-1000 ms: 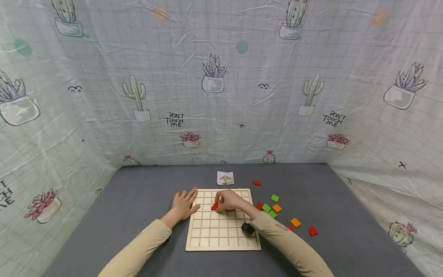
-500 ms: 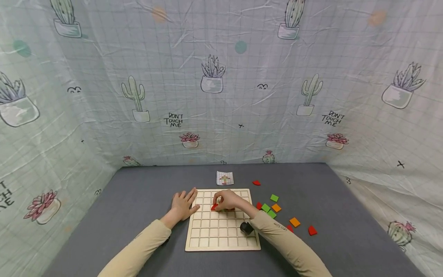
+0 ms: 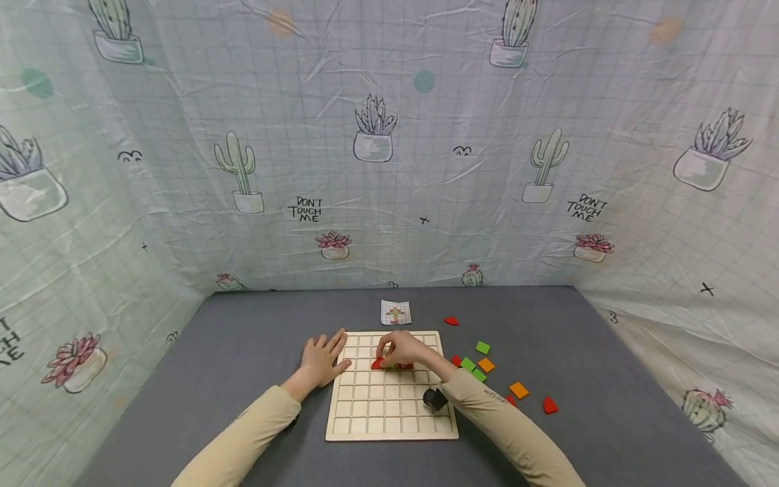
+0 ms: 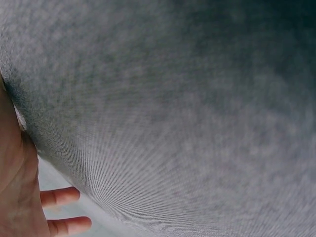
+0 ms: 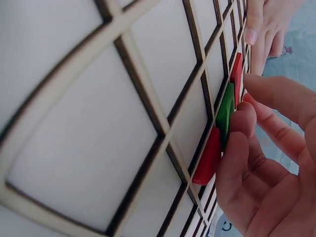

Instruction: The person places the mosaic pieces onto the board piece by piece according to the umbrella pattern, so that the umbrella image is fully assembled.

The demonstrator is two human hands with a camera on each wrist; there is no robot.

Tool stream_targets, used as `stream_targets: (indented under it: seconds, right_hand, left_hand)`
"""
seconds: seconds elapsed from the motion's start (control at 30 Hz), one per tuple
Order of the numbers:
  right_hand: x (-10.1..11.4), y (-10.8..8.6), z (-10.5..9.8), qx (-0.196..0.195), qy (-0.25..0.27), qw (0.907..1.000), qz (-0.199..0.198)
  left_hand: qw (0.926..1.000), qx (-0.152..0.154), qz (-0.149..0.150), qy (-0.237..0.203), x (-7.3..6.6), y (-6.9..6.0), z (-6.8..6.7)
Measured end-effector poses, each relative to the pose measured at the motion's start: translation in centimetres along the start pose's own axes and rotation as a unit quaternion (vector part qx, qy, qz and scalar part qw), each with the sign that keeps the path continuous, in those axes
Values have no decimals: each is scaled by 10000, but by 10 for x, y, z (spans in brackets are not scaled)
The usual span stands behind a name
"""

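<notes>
A pale wooden grid board (image 3: pixel 385 408) lies on the table. My left hand (image 3: pixel 318 360) rests at its upper left edge, fingers spread and straight, the thumb over the rim. In the left wrist view, part of the left palm (image 4: pixel 17 192) shows. Over the board's upper part, my right hand (image 3: pixel 404 350) has its thumb and finger at a red tile (image 5: pixel 236 74) with a curved edge, apparently pinching it in its cell. Beside it, in the same row, sit a green tile (image 5: pixel 225 111) and another red tile (image 5: pixel 208 157), partly behind the curled fingers.
Right of the board lie loose green tiles (image 3: pixel 479 375), orange tiles (image 3: pixel 518 390) and red tiles (image 3: pixel 550 405). Behind the board are a small pattern card (image 3: pixel 396 312) and a single red piece (image 3: pixel 451 320). A black wrist camera (image 3: pixel 434 400) hangs over the board's lower right.
The right fingers shift very slightly over the red tile, and more of the green tile and the other red tile shows beside them. The left hand stays put.
</notes>
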State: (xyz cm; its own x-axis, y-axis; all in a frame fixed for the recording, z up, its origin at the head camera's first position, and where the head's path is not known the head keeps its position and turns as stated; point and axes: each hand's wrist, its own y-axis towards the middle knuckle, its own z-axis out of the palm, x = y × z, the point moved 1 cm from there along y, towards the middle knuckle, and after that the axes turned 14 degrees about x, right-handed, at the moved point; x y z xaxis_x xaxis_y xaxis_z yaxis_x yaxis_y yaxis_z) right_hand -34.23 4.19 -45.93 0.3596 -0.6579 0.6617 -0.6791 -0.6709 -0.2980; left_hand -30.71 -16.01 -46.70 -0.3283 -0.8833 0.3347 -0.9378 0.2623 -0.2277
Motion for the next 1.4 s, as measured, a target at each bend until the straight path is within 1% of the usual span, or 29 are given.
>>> stream_targets:
  seconds: [0.17, 0.33, 0.4, 0.47, 0.57, 0.6, 0.63, 0.67, 0.73, 0.8, 0.83, 0.87, 0.93, 1.0, 1.03, 1.13, 1.23, 1.3, 1.33, 1.4]
  right_hand:
    - [0, -5, -2, -67, 24, 9998, -192]
    - [4, -17, -7, -85, 233, 9989, -390]
    - [5, -23, -9, -86, 283, 9985, -464]
    - [4, -30, -12, -70, 340, 9982, -489]
    - [3, -42, -15, -25, 452, 9975, -551]
    - [2, -46, -16, 3, 494, 9971, -579]
    - [1, -50, -17, 27, 534, 9967, -609]
    - [0, -54, -18, 38, 554, 9964, -646]
    - [-2, -62, -21, 68, 650, 9953, -710]
    - [-5, -70, -24, 69, 697, 9950, -716]
    - [-7, -74, -25, 62, 748, 9946, -723]
    - [-9, -78, -26, 50, 771, 9944, -719]
    - [-14, -85, -27, 17, 745, 9948, -693]
    - [-19, -92, -28, -39, 664, 9956, -668]
    - [-22, -95, -29, -74, 632, 9961, -613]
    - [-30, -105, -29, -153, 586, 9967, -540]
    - [-38, -114, -29, -203, 551, 9969, -518]
    - [-44, -120, -30, -204, 497, 9972, -514]
    - [-48, -123, -31, -214, 460, 9975, -486]
    - [-54, -129, -32, -240, 416, 9981, -392]
  left_hand:
    - [10000, -32, 56, -15, 0, 1, 1]
    - [9999, -75, 91, 2, 1, 3, 3]
    - [9996, -114, 45, 236, 2, 7, 7]
    - [9996, -71, 18, 259, 3, 10, 10]
    - [9989, -98, -63, 457, 5, 19, 23]
    - [9992, -74, -68, 392, 6, 22, 26]
    - [9991, -245, -34, 334, 7, 30, 36]
    - [9989, -279, -50, 366, 8, 34, 41]
    - [9991, -308, -3, 296, 10, 38, 46]
    - [9989, -413, 78, 208, 10, 38, 45]
    - [9985, -454, 84, 286, 11, 37, 44]
    - [9992, -260, 53, 308, 9, 28, 33]
    - [9993, -260, 75, 257, 7, 20, 22]
    - [9997, -146, 81, 175, 5, 12, 12]
    - [9997, -126, 62, 213, 5, 11, 12]
    - [9999, -83, 91, 60, 4, 7, 7]
    - [9999, -60, 69, 84, 5, 8, 9]
    - [9999, 86, 24, 105, 5, 8, 7]
    - [9998, 117, -2, 187, 5, 9, 8]
    - [9993, 79, -46, 358, 5, 14, 15]
